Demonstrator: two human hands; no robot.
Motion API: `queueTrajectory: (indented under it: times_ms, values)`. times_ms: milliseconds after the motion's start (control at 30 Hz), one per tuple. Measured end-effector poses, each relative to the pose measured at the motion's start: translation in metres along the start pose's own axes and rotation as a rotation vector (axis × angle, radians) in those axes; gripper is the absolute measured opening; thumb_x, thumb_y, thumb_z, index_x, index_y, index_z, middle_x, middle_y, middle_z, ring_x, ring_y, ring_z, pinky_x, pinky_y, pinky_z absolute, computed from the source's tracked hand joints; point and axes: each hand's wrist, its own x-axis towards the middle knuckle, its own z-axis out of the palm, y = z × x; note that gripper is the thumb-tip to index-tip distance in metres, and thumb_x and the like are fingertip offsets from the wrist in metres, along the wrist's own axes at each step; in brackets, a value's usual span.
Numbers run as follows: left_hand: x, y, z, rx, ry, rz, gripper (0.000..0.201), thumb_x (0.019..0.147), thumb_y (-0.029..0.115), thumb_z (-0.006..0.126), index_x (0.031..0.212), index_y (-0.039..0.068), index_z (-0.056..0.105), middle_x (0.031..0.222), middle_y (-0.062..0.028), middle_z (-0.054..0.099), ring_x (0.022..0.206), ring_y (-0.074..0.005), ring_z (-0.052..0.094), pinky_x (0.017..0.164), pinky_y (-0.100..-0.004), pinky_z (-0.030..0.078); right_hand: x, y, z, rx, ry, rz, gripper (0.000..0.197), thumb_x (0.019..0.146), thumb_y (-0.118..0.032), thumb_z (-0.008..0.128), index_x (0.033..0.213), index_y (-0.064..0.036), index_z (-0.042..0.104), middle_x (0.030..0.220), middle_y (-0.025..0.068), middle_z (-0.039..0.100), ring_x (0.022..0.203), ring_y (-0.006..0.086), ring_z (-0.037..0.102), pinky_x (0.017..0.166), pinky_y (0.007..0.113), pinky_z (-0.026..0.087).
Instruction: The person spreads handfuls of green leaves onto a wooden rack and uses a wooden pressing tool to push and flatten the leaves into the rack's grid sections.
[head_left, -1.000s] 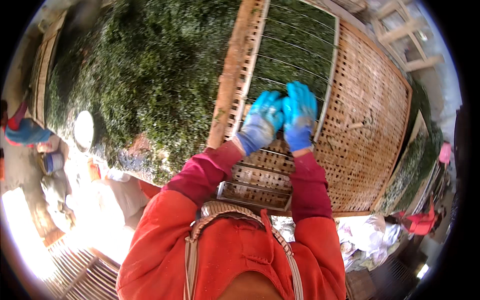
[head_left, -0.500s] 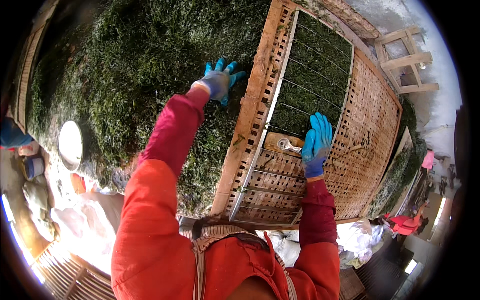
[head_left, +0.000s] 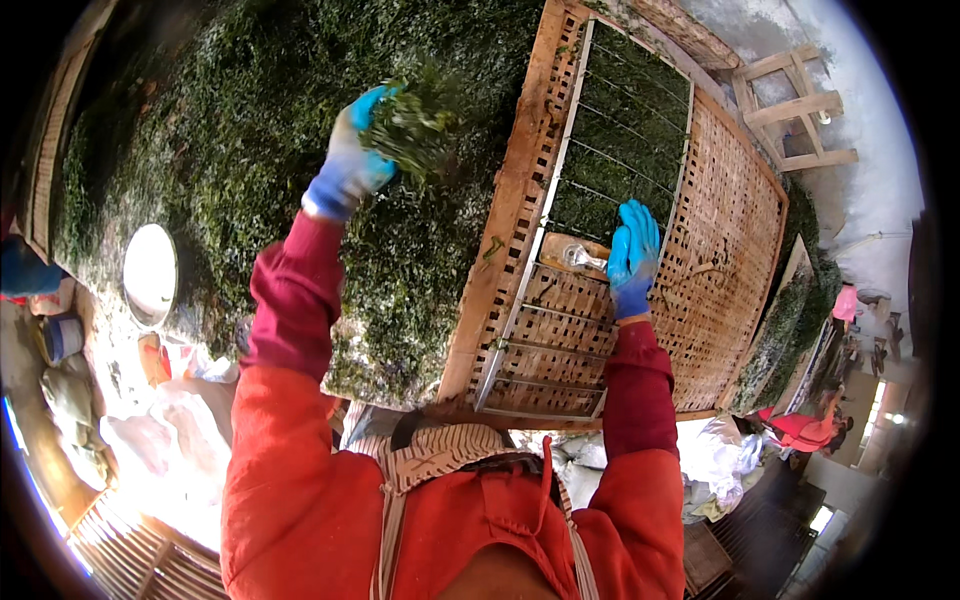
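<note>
My left fingers [head_left: 365, 105], in a blue-coated glove, are closed around a loose clump of green leaves [head_left: 422, 125], motion-blurred, above the broad leaf heap [head_left: 270, 110]. My right fingers [head_left: 633, 225], likewise gloved, are straight and together, beside the right rail of a pale, wire-crossed frame [head_left: 557, 175]; pressure on it cannot be confirmed. Just left of them is a wooden block [head_left: 553, 250] with a shiny metal handle [head_left: 583, 257]. Beyond the block, the frame's far sections are filled with leaves; the nearer sections expose woven slats. The frame is on a woven lattice tray [head_left: 735, 210] with a wooden edge bar [head_left: 515, 165]. A white round basin [head_left: 150, 277] stands left.
</note>
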Motion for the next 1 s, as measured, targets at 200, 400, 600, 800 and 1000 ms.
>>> queueTrajectory:
  times_ms: [200,400,600,800,1000]
  values:
    - [-0.023,-0.030,-0.032,0.456,-0.266,0.262,0.050,0.106,0.025,0.056,0.154,0.011,0.048,0.153,-0.0128,0.053,0.133,-0.0301,0.057,0.110,-0.0420,0.049,0.056,-0.125,0.017,0.331,-0.114,-0.101,0.099,0.089,-0.026,0.083,0.163,0.0011,0.023,0.166,0.0239,0.030,0.152,0.0370,0.035,0.125,0.046,0.031]
    - [0.004,0.009,-0.044,0.772,-0.242,0.600,0.043,0.102,0.012,0.059,0.145,0.006,0.056,0.145,-0.0154,0.059,0.130,-0.0280,0.059,0.110,-0.0372,0.049,0.084,-0.116,0.125,0.501,-0.364,-0.449,0.055,0.102,-0.024,0.067,0.148,-0.0002,0.047,0.142,0.0211,0.058,0.130,0.0288,0.056,0.108,0.042,0.050]
    - [-0.033,0.033,-0.069,1.692,0.071,0.039,0.090,0.091,0.037,0.078,0.163,0.014,0.029,0.158,-0.0185,0.043,0.144,-0.0386,0.045,0.115,-0.0546,0.042,0.165,-0.212,0.090,1.461,-0.842,0.547,0.029,0.098,-0.027,0.070,0.109,-0.0010,0.076,0.077,0.0170,0.075,0.040,0.0154,0.053,0.043,0.029,0.048]
    - [-0.014,-0.002,-0.033,1.759,-0.131,-0.633,0.126,0.077,0.034,0.089,0.168,0.036,0.002,0.175,-0.0148,-0.003,0.158,-0.0491,0.008,0.122,-0.0665,0.025,0.272,-0.257,0.008,1.493,-0.413,-0.006,0.032,0.104,-0.029,0.062,0.117,-0.0041,0.075,0.091,0.0120,0.078,0.056,0.0111,0.062,0.052,0.024,0.050]
    - [0.016,-0.064,-0.100,1.389,0.339,-0.328,0.062,0.077,0.008,0.072,0.135,0.030,0.067,0.126,-0.0132,0.070,0.108,-0.0341,0.070,0.095,-0.0457,0.056,0.236,-0.221,0.023,1.494,-0.318,0.444,0.038,0.100,-0.032,0.070,0.123,-0.0021,0.073,0.097,0.0101,0.078,0.061,0.0110,0.060,0.064,0.032,0.059]
